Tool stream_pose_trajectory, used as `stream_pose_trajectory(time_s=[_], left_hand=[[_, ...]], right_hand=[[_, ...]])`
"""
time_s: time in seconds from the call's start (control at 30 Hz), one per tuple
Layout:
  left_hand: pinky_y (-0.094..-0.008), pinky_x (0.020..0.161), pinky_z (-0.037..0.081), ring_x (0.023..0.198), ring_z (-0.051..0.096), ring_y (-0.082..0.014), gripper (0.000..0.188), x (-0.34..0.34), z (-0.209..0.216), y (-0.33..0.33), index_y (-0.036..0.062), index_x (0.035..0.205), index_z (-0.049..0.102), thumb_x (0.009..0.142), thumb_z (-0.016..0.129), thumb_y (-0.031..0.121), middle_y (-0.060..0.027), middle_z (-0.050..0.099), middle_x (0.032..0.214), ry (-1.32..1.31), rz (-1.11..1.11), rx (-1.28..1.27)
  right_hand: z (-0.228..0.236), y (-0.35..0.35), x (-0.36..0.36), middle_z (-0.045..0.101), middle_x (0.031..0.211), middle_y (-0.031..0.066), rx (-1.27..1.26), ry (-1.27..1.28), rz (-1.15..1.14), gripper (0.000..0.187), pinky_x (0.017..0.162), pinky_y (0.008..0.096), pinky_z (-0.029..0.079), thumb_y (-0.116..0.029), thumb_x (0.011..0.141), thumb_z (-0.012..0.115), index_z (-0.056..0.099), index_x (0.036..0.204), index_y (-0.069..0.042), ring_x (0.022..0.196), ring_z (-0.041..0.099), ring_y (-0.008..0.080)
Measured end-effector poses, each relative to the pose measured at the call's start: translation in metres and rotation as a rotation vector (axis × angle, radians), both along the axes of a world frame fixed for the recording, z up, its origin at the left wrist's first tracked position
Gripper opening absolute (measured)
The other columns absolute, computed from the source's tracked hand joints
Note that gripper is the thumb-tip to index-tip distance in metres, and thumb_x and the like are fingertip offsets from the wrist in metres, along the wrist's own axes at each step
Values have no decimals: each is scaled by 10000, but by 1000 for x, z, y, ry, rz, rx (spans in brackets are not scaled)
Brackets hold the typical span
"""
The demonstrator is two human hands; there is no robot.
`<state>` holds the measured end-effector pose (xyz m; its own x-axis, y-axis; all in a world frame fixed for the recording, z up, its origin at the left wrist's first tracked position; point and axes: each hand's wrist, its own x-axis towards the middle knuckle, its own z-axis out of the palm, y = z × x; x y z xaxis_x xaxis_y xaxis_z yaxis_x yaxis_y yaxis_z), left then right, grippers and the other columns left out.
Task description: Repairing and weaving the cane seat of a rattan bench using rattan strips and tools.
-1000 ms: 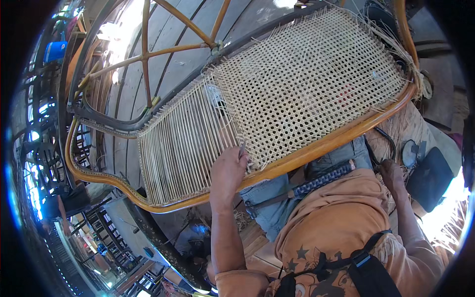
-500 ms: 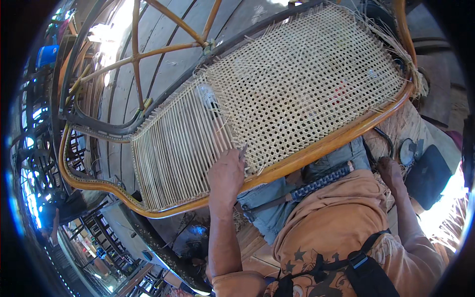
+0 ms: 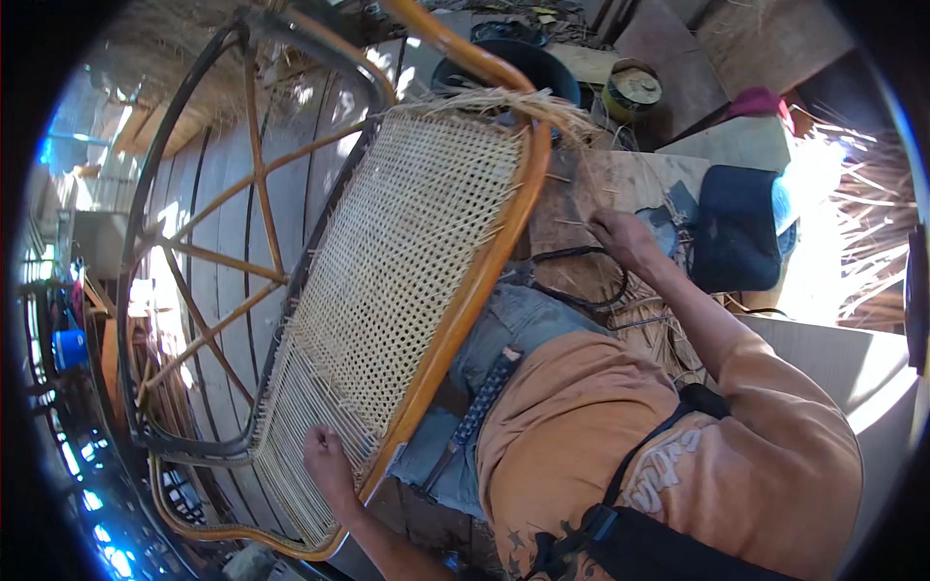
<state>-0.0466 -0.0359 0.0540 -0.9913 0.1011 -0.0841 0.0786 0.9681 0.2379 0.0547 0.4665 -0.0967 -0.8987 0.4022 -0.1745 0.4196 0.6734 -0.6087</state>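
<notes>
A chair frame of orange-brown rattan carries a panel of pale woven cane (image 3: 397, 213). Its upper part is an open mesh; the lower end has parallel cane strands (image 3: 291, 416). My left hand (image 3: 329, 463) is closed over these strands beside the frame's rail (image 3: 455, 339). What its curled fingers hold, if anything, is hidden. Out to the right, my right hand (image 3: 625, 239) is closed above a wooden board (image 3: 572, 203). A thin pale cane strip (image 3: 572, 222) shows at its fingertips.
Around the right hand are a dark curved strap (image 3: 581, 254), a dark blue box-like thing (image 3: 738, 228) and loose fibres. A tin (image 3: 632, 89) and a dark basin (image 3: 562, 73) stand farther off. A knife with a braided handle (image 3: 492, 392) lies against my lap.
The view has turned rightward. My right hand has reached forward over the board and now has a strip at its fingertips. The pointed tool seen in my left hand no longer shows.
</notes>
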Motion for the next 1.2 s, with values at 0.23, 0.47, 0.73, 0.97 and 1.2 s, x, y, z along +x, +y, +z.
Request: stream_pose_trajectory(time_s=[0.23, 0.47, 0.73, 0.97, 1.2], left_hand=[[-258, 503, 357, 522, 412, -86, 159, 31, 42, 70, 1, 794, 516, 863, 514, 144, -11, 456, 604, -72, 228, 286], [-240, 479, 353, 507, 411, -73, 145, 51, 17, 89, 18, 786, 520, 860, 524, 142, 4, 460, 600, -199, 182, 285], [-221, 485, 336, 527, 397, -67, 137, 51, 12, 104, 22, 807, 502, 869, 520, 143, -1, 461, 637, -246, 208, 358], [-206, 472, 302, 521, 361, -50, 133, 60, 21, 114, 31, 818, 498, 890, 516, 141, 17, 440, 637, -266, 211, 400], [-184, 476, 280, 537, 358, -38, 147, 66, 23, 133, 37, 828, 514, 901, 530, 164, 28, 432, 633, -334, 194, 453]], right_hand=[[-74, 23, -79, 588, 965, 191, 56, 263, -53, 215, 763, 412, 474, -175, 830, 525, 595, 1008, -76, 894, 577, 360], [-69, 37, -94, 516, 1101, 199, 161, -9, -62, 233, 815, 419, 471, -163, 844, 427, 573, 1003, -74, 1001, 540, 347], [-74, 34, -115, 592, 960, 176, 74, 234, 78, 279, 778, 425, 477, -159, 807, 473, 575, 1053, -78, 920, 586, 332], [-75, 6, -145, 606, 1021, 139, 168, 247, 48, 254, 763, 410, 502, -145, 817, 470, 583, 1039, -97, 930, 606, 327], [-61, 14, -159, 608, 1044, 175, -25, -2, 8, 267, 771, 419, 499, -202, 828, 481, 610, 1027, -79, 956, 602, 332]])
